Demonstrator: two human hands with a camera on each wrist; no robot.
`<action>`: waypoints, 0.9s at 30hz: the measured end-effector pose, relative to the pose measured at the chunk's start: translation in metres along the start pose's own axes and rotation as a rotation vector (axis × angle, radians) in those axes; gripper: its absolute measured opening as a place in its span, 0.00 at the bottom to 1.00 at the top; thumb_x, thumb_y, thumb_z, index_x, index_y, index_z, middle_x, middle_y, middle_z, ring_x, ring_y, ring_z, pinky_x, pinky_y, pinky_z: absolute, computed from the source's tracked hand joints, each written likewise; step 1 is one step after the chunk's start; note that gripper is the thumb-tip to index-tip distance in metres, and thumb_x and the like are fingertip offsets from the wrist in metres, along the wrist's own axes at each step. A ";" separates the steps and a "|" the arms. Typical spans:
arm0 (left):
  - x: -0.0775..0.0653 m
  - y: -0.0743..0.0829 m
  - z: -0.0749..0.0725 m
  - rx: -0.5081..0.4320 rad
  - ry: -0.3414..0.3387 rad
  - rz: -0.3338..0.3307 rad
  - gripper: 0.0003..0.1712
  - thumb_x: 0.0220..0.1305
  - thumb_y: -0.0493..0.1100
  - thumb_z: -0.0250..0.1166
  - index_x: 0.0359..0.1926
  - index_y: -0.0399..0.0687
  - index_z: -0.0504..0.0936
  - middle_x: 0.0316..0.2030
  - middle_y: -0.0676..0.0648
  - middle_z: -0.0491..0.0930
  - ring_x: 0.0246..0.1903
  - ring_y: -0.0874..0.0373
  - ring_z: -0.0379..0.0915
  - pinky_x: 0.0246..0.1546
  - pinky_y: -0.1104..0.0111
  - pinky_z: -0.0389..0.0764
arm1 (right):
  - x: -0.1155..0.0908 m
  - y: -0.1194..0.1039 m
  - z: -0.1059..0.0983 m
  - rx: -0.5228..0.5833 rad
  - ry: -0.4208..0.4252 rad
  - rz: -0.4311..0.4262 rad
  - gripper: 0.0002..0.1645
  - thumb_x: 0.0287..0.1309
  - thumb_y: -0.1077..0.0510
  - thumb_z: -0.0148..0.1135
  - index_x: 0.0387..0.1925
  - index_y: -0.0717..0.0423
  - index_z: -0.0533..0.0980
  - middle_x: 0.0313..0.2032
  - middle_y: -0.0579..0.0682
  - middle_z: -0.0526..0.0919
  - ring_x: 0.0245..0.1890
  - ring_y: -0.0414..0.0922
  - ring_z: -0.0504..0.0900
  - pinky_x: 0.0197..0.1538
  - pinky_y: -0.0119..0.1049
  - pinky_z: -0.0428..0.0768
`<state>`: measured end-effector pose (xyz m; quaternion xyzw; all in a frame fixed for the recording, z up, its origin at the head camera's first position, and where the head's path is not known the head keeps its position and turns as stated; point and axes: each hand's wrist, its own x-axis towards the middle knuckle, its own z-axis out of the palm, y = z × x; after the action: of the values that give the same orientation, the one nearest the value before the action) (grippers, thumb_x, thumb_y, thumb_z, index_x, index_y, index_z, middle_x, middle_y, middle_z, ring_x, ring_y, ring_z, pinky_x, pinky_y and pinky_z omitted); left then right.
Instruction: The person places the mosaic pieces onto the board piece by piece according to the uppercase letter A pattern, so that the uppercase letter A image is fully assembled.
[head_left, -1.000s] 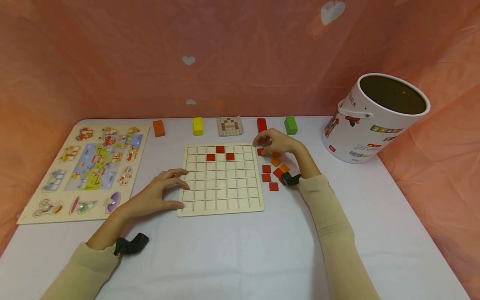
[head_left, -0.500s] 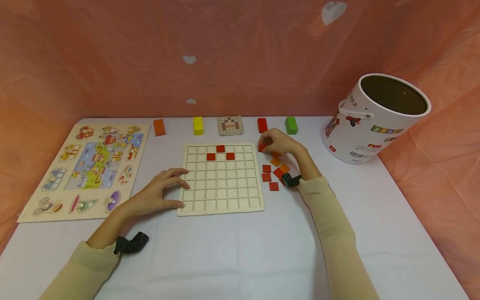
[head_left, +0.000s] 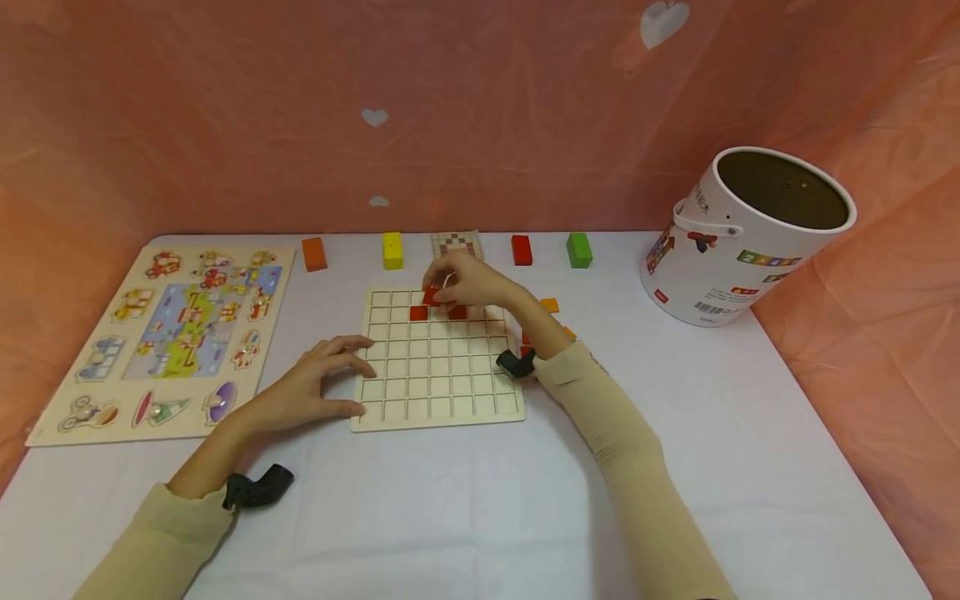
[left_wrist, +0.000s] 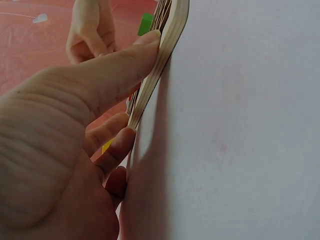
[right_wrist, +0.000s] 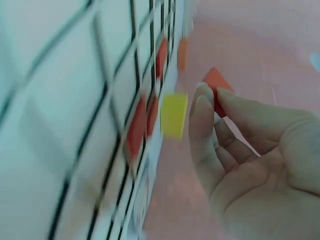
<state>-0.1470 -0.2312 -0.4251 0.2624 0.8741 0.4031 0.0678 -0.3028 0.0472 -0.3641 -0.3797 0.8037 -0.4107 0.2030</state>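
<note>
The left hand [head_left: 318, 379] spreads its fingers loosely at the left edge of the grid board [head_left: 416, 410], thumb and fingertips touching the rim without wrapping it. A light, even touch there should be enough to keep the board from sliding.

The right hand [head_left: 472, 279] pinches a red square tile [right_wrist: 218, 80] between thumb and forefinger, the gap between them no wider than the tile. The tile is above the far part of the grid, clear of the surface. It would do best turned square to the lines, lowered flat and released without nudging the placed tiles [right_wrist: 135, 129]. A glance at the pattern card [head_left: 456, 239], partly behind that hand, would check the cell.

Counted from near: one peg puzzle [head_left: 182, 337] at the left; one grid board, seven cells by seven, bearing three red tiles; one more red tile in the fingers; to the right, loose tiles [head_left: 550, 306] in orange and red, some behind the forearm, so their total cannot be told. Beyond stand four blocks, one each of orange [head_left: 314, 254], yellow [head_left: 392, 251], red [head_left: 522, 250] and green [head_left: 579, 250], one card, and one bucket [head_left: 720, 267].
</note>
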 end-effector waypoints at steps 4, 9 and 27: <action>0.000 0.001 0.000 0.006 0.000 -0.003 0.20 0.54 0.45 0.78 0.48 0.54 0.83 0.69 0.40 0.64 0.69 0.34 0.52 0.62 0.32 0.49 | 0.018 -0.009 0.020 0.012 -0.070 -0.035 0.08 0.61 0.73 0.61 0.42 0.71 0.81 0.36 0.57 0.82 0.36 0.49 0.78 0.44 0.34 0.80; 0.000 0.002 -0.001 0.005 0.001 -0.004 0.20 0.53 0.46 0.78 0.47 0.53 0.83 0.68 0.39 0.64 0.69 0.34 0.52 0.62 0.32 0.49 | 0.029 -0.011 0.037 0.009 -0.118 -0.035 0.09 0.60 0.76 0.60 0.41 0.71 0.82 0.35 0.59 0.83 0.31 0.48 0.81 0.38 0.34 0.83; 0.000 0.004 0.000 -0.003 -0.001 -0.020 0.21 0.53 0.46 0.78 0.47 0.53 0.83 0.68 0.40 0.64 0.68 0.35 0.52 0.63 0.32 0.48 | 0.030 -0.021 0.049 -0.193 -0.137 0.019 0.06 0.60 0.70 0.66 0.39 0.63 0.83 0.36 0.53 0.84 0.35 0.44 0.78 0.38 0.29 0.76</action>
<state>-0.1456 -0.2297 -0.4221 0.2536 0.8761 0.4035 0.0726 -0.2818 -0.0087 -0.3760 -0.4170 0.8273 -0.3025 0.2240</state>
